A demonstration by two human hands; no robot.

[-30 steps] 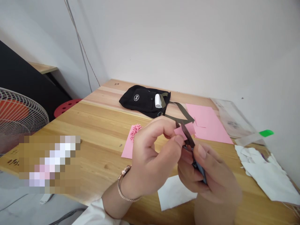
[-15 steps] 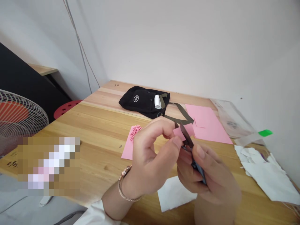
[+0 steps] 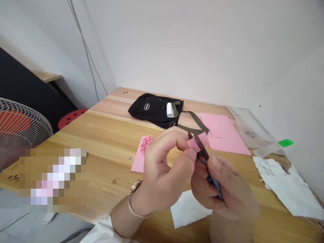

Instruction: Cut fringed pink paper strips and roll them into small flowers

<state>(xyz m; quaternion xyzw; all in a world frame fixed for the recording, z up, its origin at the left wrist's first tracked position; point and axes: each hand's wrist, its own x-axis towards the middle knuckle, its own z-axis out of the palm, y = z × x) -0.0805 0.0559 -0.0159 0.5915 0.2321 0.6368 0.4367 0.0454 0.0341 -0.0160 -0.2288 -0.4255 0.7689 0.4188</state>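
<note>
My left hand (image 3: 167,168) pinches a small piece of pink paper (image 3: 194,144) between thumb and fingers, above the middle of the table. Wrapped round the dark handles of a pair of scissors (image 3: 201,146) is my right hand (image 3: 225,189). The scissor blades point up and to the left, parted, with the pink piece between them. Behind my left hand, a pink sheet (image 3: 138,162) lies on the table with a heap of tiny pink curled bits (image 3: 146,144) on it. Below my hands lies a white sheet (image 3: 188,209) with a jagged edge.
A black bag (image 3: 152,109) with a white roll (image 3: 169,110) lies at the back of the wooden table (image 3: 101,141). Larger pink sheets (image 3: 227,135) are right of it. White papers (image 3: 288,189) and clear plastic with a green tab (image 3: 286,143) lie at the right. A fan (image 3: 22,125) stands left.
</note>
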